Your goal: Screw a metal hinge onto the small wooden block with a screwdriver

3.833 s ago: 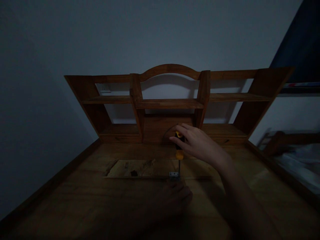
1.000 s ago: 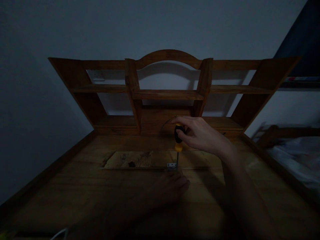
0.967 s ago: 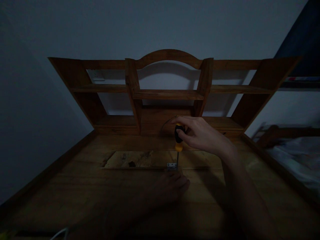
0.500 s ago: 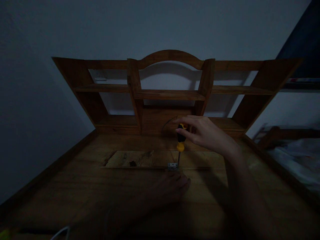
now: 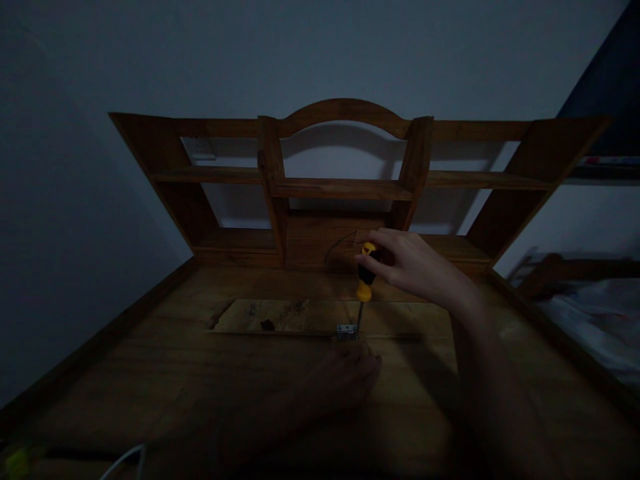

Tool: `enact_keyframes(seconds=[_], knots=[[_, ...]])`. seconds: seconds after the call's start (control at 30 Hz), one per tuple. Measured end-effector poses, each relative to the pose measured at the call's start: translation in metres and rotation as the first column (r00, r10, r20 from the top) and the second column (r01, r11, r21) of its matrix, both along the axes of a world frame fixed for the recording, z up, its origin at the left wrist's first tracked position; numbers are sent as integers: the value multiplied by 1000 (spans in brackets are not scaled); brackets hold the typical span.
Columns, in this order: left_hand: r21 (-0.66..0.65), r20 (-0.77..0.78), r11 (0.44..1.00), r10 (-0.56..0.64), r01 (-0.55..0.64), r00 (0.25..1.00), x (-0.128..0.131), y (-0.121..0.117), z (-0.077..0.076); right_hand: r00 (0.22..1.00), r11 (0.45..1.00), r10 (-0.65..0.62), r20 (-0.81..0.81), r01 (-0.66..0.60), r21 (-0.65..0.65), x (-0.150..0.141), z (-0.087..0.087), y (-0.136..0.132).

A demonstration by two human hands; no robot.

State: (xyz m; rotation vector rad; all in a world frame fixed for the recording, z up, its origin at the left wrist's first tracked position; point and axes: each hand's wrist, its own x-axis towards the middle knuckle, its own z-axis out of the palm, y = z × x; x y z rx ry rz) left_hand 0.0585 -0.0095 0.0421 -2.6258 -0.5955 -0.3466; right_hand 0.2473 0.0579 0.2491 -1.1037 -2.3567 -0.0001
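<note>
My right hand grips a screwdriver with a yellow and black handle, thumb and fingers around its upper part. The screwdriver stands nearly upright, its shaft tip down at the right end of a small metal hinge. The hinge sits at the front edge of a pale wooden strip in the desktop. My left hand rests in shadow just below the hinge, fingers curled and closed at its near side. Whatever those fingers hold is too dark to make out.
A wooden shelf unit stands at the back of the desktop, against the wall. The strip has a rough, dark-spotted patch at its left. A white cable and a blurred yellow thing lie at the lower left.
The screwdriver handle has turned slightly in my right hand, whose fingers have shifted around its top. My left hand stays by the hinge. The whole view has moved a little.
</note>
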Motion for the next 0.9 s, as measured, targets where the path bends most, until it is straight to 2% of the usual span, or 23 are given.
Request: enact_keyframes(seconds=[0.1, 0.3, 0.53, 0.77, 0.9], knots=[[-6, -2, 1000, -4, 4, 1000, 0, -1, -2, 999, 999, -28, 20, 28, 22, -2, -3, 2], [-27, -33, 1000, -6, 5, 999, 1, -3, 9, 1000, 1000, 20, -7, -20, 1, -2, -5, 0], [-44, -46, 999, -16, 14, 999, 1, -1, 1, 1000, 1000, 8, 21, -8, -25, -4, -4, -1], [-104, -65, 995, -16, 9, 998, 4, -3, 14, 1000, 996, 23, 3, -23, -84, 4, -7, 1], [-105, -80, 994, -38, 30, 996, 4, -2, 14, 1000, 996, 4, 14, -2, -90, 2, -3, -2]])
